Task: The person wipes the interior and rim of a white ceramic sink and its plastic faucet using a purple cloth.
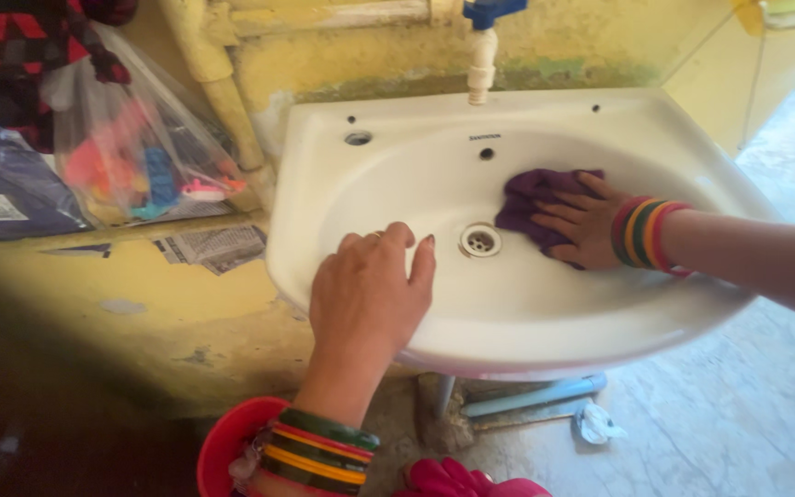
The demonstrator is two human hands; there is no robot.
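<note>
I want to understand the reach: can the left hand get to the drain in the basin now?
Probably yes. The left hand rests on the front rim of the white sink, and the drain lies uncovered beside it; the purple cloth lies just beyond it.

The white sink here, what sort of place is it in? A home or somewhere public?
Probably a washing corner of a home. A white basin hangs on a worn yellow wall beneath a plastic tap, with clothes and a filled plastic bag on the ledge beside it.
</note>
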